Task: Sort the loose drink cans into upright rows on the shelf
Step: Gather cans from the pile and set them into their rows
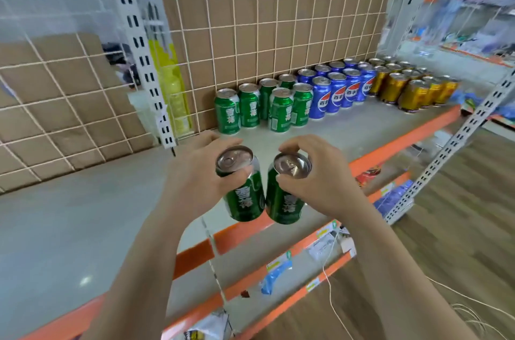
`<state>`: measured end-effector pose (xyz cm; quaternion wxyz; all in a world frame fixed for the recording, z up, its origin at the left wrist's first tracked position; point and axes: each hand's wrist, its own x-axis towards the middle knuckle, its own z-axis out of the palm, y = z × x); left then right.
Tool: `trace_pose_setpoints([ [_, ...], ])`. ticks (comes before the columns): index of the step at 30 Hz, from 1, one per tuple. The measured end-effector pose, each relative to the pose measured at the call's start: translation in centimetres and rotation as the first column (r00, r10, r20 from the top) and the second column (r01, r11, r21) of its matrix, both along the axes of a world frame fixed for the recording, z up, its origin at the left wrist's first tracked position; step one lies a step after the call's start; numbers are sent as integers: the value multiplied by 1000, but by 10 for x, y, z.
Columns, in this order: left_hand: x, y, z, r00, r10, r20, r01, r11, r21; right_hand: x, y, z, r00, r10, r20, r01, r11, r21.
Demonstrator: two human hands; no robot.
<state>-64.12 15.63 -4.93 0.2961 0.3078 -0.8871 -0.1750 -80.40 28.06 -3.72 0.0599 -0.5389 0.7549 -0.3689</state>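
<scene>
My left hand point(195, 172) grips one green can point(245, 194), my right hand point(315, 181) pinches another can point(284, 200), near the shelf point(334, 133) edge.

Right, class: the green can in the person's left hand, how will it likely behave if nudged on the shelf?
The green can, held by the left hand, is a smooth cylinder, so laid down it would probably roll. Tall and narrow, it may tip if pushed near its top. Its lid looks sealed, so it is likely full and weighty.

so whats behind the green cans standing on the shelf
A wire grid backed by brown cardboard; the green cans cover its bottom edge.
</scene>
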Motion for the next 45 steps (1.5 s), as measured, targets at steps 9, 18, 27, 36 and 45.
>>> trace_pose_setpoints([
  [9,-87,-57,-10,999,18,50,-19,1000,24,-95,-64,-7,994,107,-24,-105,993,58],
  [18,-118,-121,-6,972,101,214,-116,992,57,-148,-150,-2,935,354,-5,-352,930,104],
  [27,-131,-146,-9,922,282,265,-301,953,31,-172,-217,0,835,535,-126,-509,839,192],
  [36,-142,-145,-16,891,337,305,-388,914,122,-181,-251,-12,760,632,-152,-559,754,345],
  [45,-152,-129,-16,854,411,319,-494,831,253,-183,-254,-10,730,638,-245,-553,762,337],
])
